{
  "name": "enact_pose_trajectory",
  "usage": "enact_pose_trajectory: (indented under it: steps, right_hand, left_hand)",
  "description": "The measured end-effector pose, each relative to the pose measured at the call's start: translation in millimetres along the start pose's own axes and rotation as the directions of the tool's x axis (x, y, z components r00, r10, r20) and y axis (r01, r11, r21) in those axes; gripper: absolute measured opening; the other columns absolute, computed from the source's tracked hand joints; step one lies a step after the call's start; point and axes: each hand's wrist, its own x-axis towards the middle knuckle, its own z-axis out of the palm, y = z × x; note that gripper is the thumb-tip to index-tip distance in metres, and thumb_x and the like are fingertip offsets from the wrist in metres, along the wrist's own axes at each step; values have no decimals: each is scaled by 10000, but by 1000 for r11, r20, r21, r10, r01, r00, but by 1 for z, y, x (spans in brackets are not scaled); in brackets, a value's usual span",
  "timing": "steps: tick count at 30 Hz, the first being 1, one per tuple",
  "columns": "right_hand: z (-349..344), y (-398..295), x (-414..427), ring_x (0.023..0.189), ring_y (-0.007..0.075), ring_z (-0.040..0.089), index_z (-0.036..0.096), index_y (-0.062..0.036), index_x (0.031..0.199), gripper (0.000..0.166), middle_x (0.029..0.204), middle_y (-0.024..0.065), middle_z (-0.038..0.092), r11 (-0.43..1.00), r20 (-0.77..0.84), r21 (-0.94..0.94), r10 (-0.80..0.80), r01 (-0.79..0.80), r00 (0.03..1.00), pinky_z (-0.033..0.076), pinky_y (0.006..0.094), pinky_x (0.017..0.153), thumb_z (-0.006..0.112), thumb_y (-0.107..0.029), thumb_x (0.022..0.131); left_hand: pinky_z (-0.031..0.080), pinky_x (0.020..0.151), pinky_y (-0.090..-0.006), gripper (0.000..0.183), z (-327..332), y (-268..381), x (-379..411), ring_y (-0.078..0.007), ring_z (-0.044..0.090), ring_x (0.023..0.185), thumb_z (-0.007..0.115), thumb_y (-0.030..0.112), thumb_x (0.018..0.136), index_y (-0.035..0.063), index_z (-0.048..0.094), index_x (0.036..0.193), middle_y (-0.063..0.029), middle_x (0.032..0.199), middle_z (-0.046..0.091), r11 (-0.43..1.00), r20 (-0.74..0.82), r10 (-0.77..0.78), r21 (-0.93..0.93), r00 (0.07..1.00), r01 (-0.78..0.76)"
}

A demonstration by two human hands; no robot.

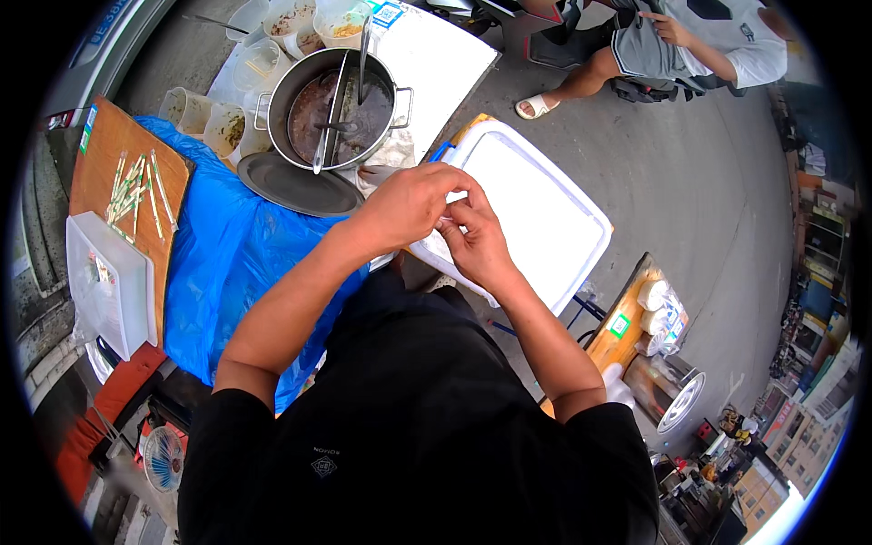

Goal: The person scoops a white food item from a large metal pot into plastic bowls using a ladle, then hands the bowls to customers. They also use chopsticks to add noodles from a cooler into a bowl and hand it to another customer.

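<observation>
My left hand (417, 204) and my right hand (475, 244) meet over the near left edge of a white plastic tray or lid (538, 204). The fingers of both are bent and pinched together. A small pale sliver (445, 219) shows between the fingertips; what it is, I cannot tell, as the fingers hide most of it. Beyond my left hand stands a divided metal pot (278, 116) with dark liquid in both halves and ladles in it. A dark round lid (300, 184) lies beside the pot, close to my left wrist.
Plastic tubs of seasonings (225, 129) crowd around the pot. Blue plastic sheeting (225, 252) lies at left, beside a wooden board (88, 163) with wrapped chopsticks (133, 191) and a translucent box (109, 286). White rolls (652, 294) and a metal canister (657, 388) stand right. A person (708, 48) sits beyond.
</observation>
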Motion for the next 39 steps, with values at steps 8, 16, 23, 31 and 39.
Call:
enact_pose_trajectory:
  steps: [8, 16, 23, 31, 39]
  right_hand:
    - [-75, -37, -58, 848, 314, 699, 677, -1, 957, 62, 964, 132, 692, 991, -224, 35, -121, 132, 967, 539, 365, 734, 713, -31, 916]
    - [-156, -77, -118, 716, 203, 602, 602, -6, 851, 190, 886, 107, 616, 910, -355, -199, -414, 365, 838, 490, 296, 621, 792, -11, 844]
    - [-205, -57, -169, 787, 125, 608, 594, -15, 1062, 210, 920, 65, 622, 954, -472, -104, -296, 280, 830, 527, 270, 698, 752, -19, 924]
    - [-249, -69, -214, 836, 308, 701, 718, -71, 973, 152, 906, 103, 688, 883, -358, -422, -368, 203, 858, 560, 391, 721, 703, 25, 857]
    - [-248, 20, -223, 709, 77, 602, 698, -27, 959, 22, 784, 19, 665, 973, -339, 139, 221, -184, 914, 508, 274, 651, 685, -44, 962]
  left_hand:
    - [411, 991, -309, 655, 36, 59, 14, -172, 499, 1226, 612, 98, 793, -31, 513, 1427, -98, 1406, 565, 795, 49, 116, -603, 992, -63]
    - [484, 1015, -379, 463, 168, 108, -25, -249, 618, 1218, 726, 234, 950, 18, 575, 1331, -104, 1233, 650, 877, 323, -47, -439, 945, 194]
    - [492, 689, -251, 397, 225, 127, -25, -104, 585, 684, 617, 433, 1045, 39, 643, 1087, -14, 746, 593, 625, 380, -33, -714, 924, 316]
    - [485, 495, -233, 158, 235, 166, -6, -95, 559, 495, 624, 190, 1030, 48, 588, 1090, -33, 771, 600, 521, 642, -207, -566, 739, 638]
    - [517, 773, -363, 319, 248, 204, -13, -194, 641, 928, 784, 137, 823, 93, 589, 1071, -67, 1201, 558, 874, 365, 432, 57, 825, -482]
